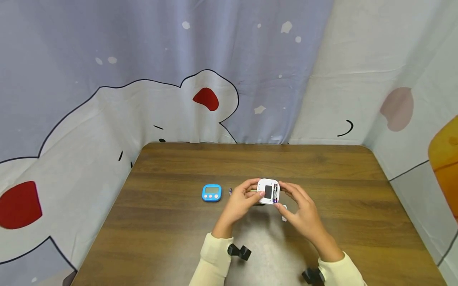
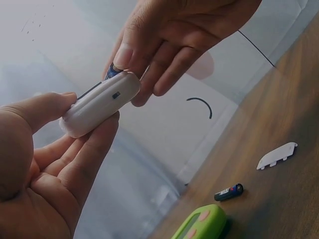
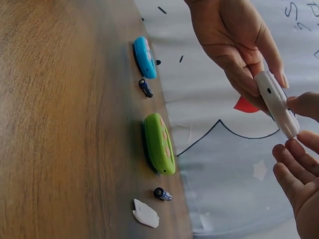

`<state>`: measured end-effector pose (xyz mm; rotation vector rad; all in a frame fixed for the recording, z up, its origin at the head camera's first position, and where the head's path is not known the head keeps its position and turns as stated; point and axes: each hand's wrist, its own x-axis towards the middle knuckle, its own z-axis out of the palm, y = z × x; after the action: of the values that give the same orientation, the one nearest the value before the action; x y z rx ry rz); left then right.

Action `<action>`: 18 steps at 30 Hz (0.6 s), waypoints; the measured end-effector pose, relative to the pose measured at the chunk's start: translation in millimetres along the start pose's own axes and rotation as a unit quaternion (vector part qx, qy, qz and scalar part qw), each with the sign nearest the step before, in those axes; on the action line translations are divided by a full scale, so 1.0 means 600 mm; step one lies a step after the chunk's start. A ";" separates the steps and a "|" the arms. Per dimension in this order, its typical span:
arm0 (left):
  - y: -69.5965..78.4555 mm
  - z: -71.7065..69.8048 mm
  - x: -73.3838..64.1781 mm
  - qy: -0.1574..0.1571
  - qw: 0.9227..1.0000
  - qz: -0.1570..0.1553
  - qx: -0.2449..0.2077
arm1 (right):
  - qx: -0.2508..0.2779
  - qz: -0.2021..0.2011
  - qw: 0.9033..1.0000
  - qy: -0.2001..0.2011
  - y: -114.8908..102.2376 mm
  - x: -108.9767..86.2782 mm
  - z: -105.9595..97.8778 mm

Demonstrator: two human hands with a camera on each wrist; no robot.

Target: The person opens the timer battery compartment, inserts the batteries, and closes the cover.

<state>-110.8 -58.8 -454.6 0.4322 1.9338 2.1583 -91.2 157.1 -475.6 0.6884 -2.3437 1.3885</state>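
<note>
My left hand [image 1: 240, 201] holds a white digital timer [image 1: 262, 185] above the table, its back turned up, with the thumb on the back and the fingers beneath. The battery compartment along the timer's right side is uncovered. A small dark-blue battery [image 2: 112, 71] sits there, one end standing a little proud in the left wrist view. My right hand [image 1: 303, 210] pinches the timer's right end. Its thumb presses on the battery and its fingers touch the far edge.
On the wooden table [image 1: 171, 238] lie a blue timer [image 1: 211, 193], a green timer [image 3: 160, 144] below the hands, one loose battery [image 3: 145, 88] near the blue timer, another loose battery [image 3: 162, 194] past the green one, and a white battery cover [image 3: 145, 214]. A printed curtain [image 1: 264, 79] hangs behind.
</note>
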 end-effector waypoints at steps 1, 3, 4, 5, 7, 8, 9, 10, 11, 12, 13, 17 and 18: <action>0.000 0.000 0.000 0.000 1.000 0.000 0.000 | 0.000 0.000 1.000 -0.001 0.001 0.000 0.000; 0.000 0.000 0.000 -0.001 1.000 -0.002 0.001 | -0.001 -0.002 1.000 -0.002 0.001 0.001 -0.001; 0.000 0.000 0.000 -0.001 1.000 -0.003 0.002 | 0.001 -0.003 1.000 -0.002 0.000 0.002 -0.002; 0.000 0.000 0.000 -0.002 1.000 -0.005 0.003 | 0.008 -0.002 1.000 -0.002 -0.003 0.002 -0.002; 0.000 0.000 0.001 -0.003 1.000 -0.007 0.003 | 0.027 -0.001 1.000 0.000 -0.015 0.005 -0.003; 0.000 0.000 0.001 -0.003 1.000 -0.008 0.002 | 0.038 0.000 0.999 0.001 -0.023 0.007 -0.004; 0.000 0.000 0.001 -0.002 1.000 -0.008 0.001 | 0.050 0.002 0.999 0.001 -0.031 0.009 -0.005; 0.000 0.000 0.001 0.000 1.000 -0.008 -0.001 | 0.058 0.003 0.998 0.000 -0.039 0.011 -0.007; 0.000 0.001 0.001 0.000 1.000 -0.008 -0.001 | 0.067 0.004 0.998 -0.001 -0.046 0.012 -0.008; 0.000 0.001 0.000 0.001 1.000 -0.008 -0.003 | 0.075 0.005 0.997 -0.002 -0.051 0.014 -0.009; 0.001 0.002 0.000 0.002 1.000 -0.007 -0.003 | 0.083 0.009 0.997 -0.004 -0.054 0.015 -0.010; 0.002 0.003 0.000 0.001 1.000 -0.008 0.001 | 0.099 0.019 0.995 -0.011 -0.049 0.014 -0.009; 0.003 0.003 0.000 0.001 1.000 -0.009 0.001 | 0.101 0.023 0.995 -0.012 -0.043 0.012 -0.007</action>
<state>-110.2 -57.5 -452.6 0.4126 1.9339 2.1471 -82.6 148.7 -451.2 0.7122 -2.2711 1.6629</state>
